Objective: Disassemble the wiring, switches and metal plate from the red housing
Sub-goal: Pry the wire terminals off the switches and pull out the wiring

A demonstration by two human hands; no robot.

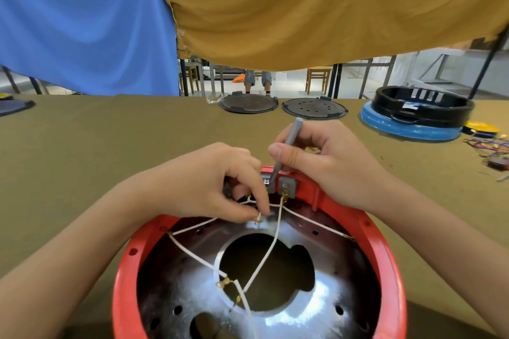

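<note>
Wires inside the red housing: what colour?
White wires, brass-coloured terminals; head view.

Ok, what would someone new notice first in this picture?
The big red housing at the bottom, with white wires crossing its shiny metal plate. Above it, the right hand holds a grey tool at the switches, while the left hand pinches a wire end.

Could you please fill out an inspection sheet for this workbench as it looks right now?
Surface: olive cloth table.
Job's things: red housing with metal plate inside; switches at far rim.
Clutter: two dark discs, black ring on blue base, loose coloured wires.
Hands: left hand pinches a wire terminal; right hand holds grey tool.
Cables: white wires cross the plate.
Surroundings: blue and yellow cloths, stools.
</note>
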